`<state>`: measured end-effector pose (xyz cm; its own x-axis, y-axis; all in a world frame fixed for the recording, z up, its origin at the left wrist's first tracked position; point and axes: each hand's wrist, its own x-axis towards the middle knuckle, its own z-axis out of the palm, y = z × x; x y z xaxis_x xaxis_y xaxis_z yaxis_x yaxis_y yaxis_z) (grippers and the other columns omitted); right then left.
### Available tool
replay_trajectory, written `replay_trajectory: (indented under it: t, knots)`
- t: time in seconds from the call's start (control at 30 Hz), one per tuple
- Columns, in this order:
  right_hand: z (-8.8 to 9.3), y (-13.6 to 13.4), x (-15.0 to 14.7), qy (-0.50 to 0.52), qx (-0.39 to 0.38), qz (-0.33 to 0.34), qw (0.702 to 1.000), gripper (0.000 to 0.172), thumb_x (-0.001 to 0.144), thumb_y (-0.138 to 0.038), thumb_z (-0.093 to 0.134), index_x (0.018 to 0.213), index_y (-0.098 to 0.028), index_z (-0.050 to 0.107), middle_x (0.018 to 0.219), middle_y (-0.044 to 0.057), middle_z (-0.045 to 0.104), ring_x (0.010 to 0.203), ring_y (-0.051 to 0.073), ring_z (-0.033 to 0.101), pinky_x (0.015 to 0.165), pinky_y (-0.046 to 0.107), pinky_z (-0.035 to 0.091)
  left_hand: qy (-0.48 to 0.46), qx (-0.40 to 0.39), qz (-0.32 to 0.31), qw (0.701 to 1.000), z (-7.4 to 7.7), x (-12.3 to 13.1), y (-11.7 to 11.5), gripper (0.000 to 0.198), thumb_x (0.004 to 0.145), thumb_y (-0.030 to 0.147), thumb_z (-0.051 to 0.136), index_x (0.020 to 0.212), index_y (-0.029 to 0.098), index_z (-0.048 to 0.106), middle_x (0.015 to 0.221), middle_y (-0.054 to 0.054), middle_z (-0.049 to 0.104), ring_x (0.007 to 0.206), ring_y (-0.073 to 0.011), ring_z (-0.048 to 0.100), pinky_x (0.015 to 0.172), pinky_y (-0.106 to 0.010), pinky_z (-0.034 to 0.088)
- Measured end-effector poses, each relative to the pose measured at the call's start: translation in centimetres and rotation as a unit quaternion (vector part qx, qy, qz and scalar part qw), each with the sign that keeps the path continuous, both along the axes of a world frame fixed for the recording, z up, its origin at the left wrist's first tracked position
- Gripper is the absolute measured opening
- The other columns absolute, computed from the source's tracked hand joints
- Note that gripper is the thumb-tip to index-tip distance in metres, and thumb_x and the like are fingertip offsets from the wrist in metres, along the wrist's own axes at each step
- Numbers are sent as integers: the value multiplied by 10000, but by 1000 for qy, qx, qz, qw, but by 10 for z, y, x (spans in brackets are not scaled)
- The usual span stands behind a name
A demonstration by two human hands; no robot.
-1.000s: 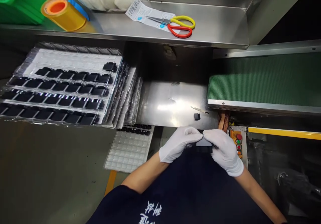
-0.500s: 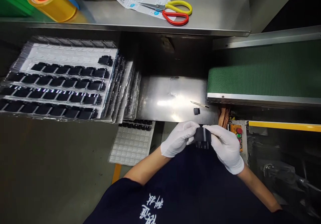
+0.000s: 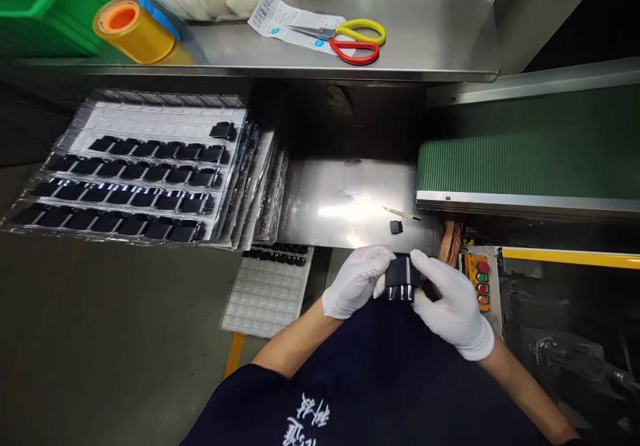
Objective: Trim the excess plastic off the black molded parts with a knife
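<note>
Both my hands wear white gloves and meet close to my body, at the near edge of the steel worktop [image 3: 345,199]. My left hand [image 3: 356,281] and my right hand [image 3: 450,303] are closed together on one small black plastic part [image 3: 401,279], which shows metal pins on its near face. Another small black part [image 3: 396,227] lies loose on the steel just beyond my hands. A thin metal blade [image 3: 403,215] lies beside it.
Stacked clear trays [image 3: 145,173] filled with rows of black parts lie at the left. A lower tray [image 3: 267,286] sits half under them. A green conveyor belt [image 3: 525,153] runs at the right, above a button box [image 3: 479,285]. Scissors [image 3: 355,39] and yellow tape [image 3: 133,29] rest on the shelf.
The black part has been turned in my hands, so its pinned face now shows. My hands stayed together at the worktop's near edge.
</note>
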<state>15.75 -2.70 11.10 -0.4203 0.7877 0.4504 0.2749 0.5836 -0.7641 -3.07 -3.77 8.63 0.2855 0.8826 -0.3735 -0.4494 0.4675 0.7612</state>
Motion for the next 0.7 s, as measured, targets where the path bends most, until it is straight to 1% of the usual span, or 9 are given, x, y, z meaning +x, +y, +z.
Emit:
replay_trajectory:
  t: [0.13,0.23,0.3,0.37,0.47,0.5,0.57,0.63,0.7]
  knots:
    - [-6,1,4,-46,20,35,998,642,878,0,613,1440,-308,574,1069,63,713,932,195,689,778,340,572,78,-29,-15,996,8,-5,-1,492,906,587,691,651,182,574,423,32,538,382,-96,426,432,-228,273]
    - [-7,-2,5,-53,-11,-21,998,472,836,-98,735,1268,-276,670,1129,85,671,1042,228,668,879,378,574,106,-16,-14,994,15,-5,-4,511,907,619,671,660,180,584,446,35,546,383,-89,416,426,-223,286]
    - [-8,-5,7,-33,-78,-49,995,357,814,-156,783,1151,-246,705,1064,71,665,986,217,670,865,361,573,137,13,-3,991,18,-4,-8,484,922,599,655,690,175,633,471,39,544,413,-94,433,454,-225,343]
    - [-9,-8,10,0,-194,-38,980,253,811,-223,811,1049,-229,724,977,42,675,886,188,666,807,321,565,195,70,24,978,20,-4,-10,442,956,553,623,738,175,688,540,23,589,487,-114,510,532,-244,430]
    - [-13,-11,17,90,-391,14,916,295,763,-356,868,987,-209,746,903,21,704,807,171,651,725,277,536,247,193,19,949,16,-5,-11,341,932,519,675,964,188,754,900,-56,752,805,-199,688,791,-328,550]
    - [-15,-12,19,135,-445,29,885,346,729,-391,887,981,-199,749,889,21,714,790,171,649,701,268,524,251,233,-6,939,14,-5,-11,405,871,530,749,1103,199,743,1085,-88,756,968,-247,702,900,-378,556]
    - [-21,-14,19,231,-527,66,815,417,677,-437,896,971,-186,740,831,21,725,721,171,641,657,266,508,254,300,-75,916,10,-3,-9,782,699,536,895,1364,222,631,1382,-136,656,1244,-336,625,1082,-483,499]
    - [-28,-17,17,306,-586,111,742,435,651,-452,877,956,-182,723,762,20,723,646,173,630,640,281,513,263,345,-122,892,7,3,-7,993,601,516,954,1460,229,547,1491,-157,576,1361,-374,548,1164,-534,436]
    - [-35,-19,15,335,-629,139,688,420,626,-454,852,911,-182,707,723,31,717,649,196,645,663,313,543,267,365,-138,881,8,11,-6,937,624,503,948,1434,225,567,1467,-156,599,1362,-363,556,1173,-524,435]
